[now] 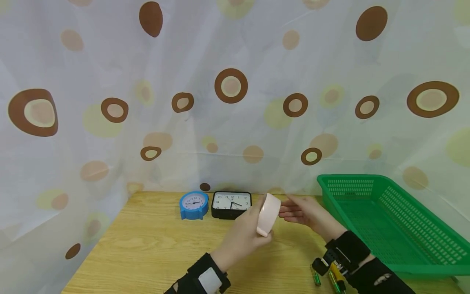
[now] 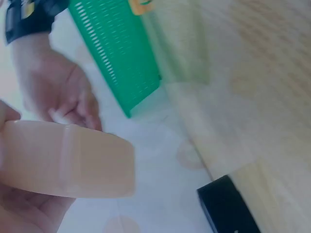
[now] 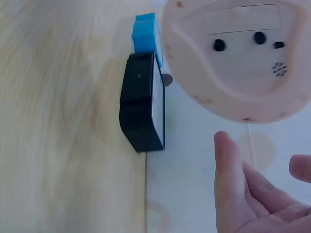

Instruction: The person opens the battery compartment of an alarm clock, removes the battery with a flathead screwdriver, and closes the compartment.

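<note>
A pale pink round object (image 1: pixel 269 214) is gripped in the left hand (image 1: pixel 244 232), raised above the table. Its back, in the right wrist view, shows a battery cover, two black knobs and small speaker holes (image 3: pixel 243 53). In the left wrist view its smooth side (image 2: pixel 73 160) faces the camera, fingers at its edge. Just right of it, the right hand (image 1: pixel 312 214) has its fingers extended toward it and holds nothing; in the right wrist view that hand (image 3: pixel 257 199) is apart from the object.
A blue clock (image 1: pixel 193 205) and a black rectangular clock (image 1: pixel 231 205) stand at the table's back edge. A green basket (image 1: pixel 396 269) lies at the right. Green and yellow-handled tools (image 1: pixel 337 275) lie near the right forearm. A patterned curtain (image 1: pixel 235 134) hangs behind.
</note>
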A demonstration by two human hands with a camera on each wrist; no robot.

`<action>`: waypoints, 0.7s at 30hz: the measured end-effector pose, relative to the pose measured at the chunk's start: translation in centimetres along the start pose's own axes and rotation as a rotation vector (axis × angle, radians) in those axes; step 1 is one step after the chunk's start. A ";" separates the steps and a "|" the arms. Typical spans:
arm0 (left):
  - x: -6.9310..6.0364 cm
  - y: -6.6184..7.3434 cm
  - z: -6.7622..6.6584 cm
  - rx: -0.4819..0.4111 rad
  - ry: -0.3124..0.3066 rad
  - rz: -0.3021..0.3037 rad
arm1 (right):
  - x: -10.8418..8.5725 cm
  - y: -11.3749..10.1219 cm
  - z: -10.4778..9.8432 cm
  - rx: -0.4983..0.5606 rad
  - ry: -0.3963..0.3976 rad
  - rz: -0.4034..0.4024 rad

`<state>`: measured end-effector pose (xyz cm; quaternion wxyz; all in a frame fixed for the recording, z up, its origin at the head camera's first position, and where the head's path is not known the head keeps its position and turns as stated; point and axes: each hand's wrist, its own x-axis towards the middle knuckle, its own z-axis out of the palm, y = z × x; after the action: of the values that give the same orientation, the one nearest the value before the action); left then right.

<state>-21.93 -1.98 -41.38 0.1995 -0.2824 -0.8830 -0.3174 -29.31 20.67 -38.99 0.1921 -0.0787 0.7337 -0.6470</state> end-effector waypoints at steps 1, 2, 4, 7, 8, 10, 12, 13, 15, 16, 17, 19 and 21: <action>0.0 0.1 -0.3 -0.042 0.025 -0.026 | 0.0 0.2 0.0 0.040 -0.023 -0.003; 0.0 0.1 -0.6 -0.081 0.047 -0.047 | -0.1 0.5 0.0 0.076 -0.053 -0.003; 0.0 0.3 -0.9 -0.148 0.083 -0.083 | -0.1 1.2 0.2 0.149 -0.133 0.004; -0.1 0.5 -1.1 -0.245 0.116 -0.111 | -0.2 2.2 1.0 0.246 -0.260 0.024; -0.2 0.6 -1.1 -0.272 0.121 -0.115 | -0.2 2.5 1.3 0.276 -0.302 0.026; -0.3 0.8 -1.1 -0.325 0.123 -0.120 | -0.2 2.8 1.9 0.332 -0.373 0.023; -0.4 0.8 -1.0 -0.362 0.121 -0.120 | -0.2 2.9 2.3 0.378 -0.422 0.011; -0.4 0.9 -1.0 -0.373 0.119 -0.122 | -0.2 2.9 2.4 0.394 -0.440 -0.002; -0.5 0.8 -1.0 -0.380 0.115 -0.117 | -0.2 2.7 2.6 0.414 -0.436 -0.015; -0.6 0.7 -1.0 -0.378 0.114 -0.112 | -0.3 2.6 2.6 0.417 -0.425 -0.019; -0.6 0.7 -1.0 -0.383 0.107 -0.111 | -0.3 2.5 2.6 0.413 -0.410 -0.020; -0.7 0.5 -1.1 -0.382 0.088 -0.108 | -0.4 2.4 2.4 0.397 -0.374 -0.013; -0.7 0.5 -1.3 -0.368 0.061 -0.110 | -0.4 2.4 2.2 0.363 -0.350 -0.005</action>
<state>-20.91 -2.82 -40.57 0.1532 -0.2555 -0.8179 -0.4923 -27.75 19.18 -41.41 0.3255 -0.1555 0.5607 -0.7453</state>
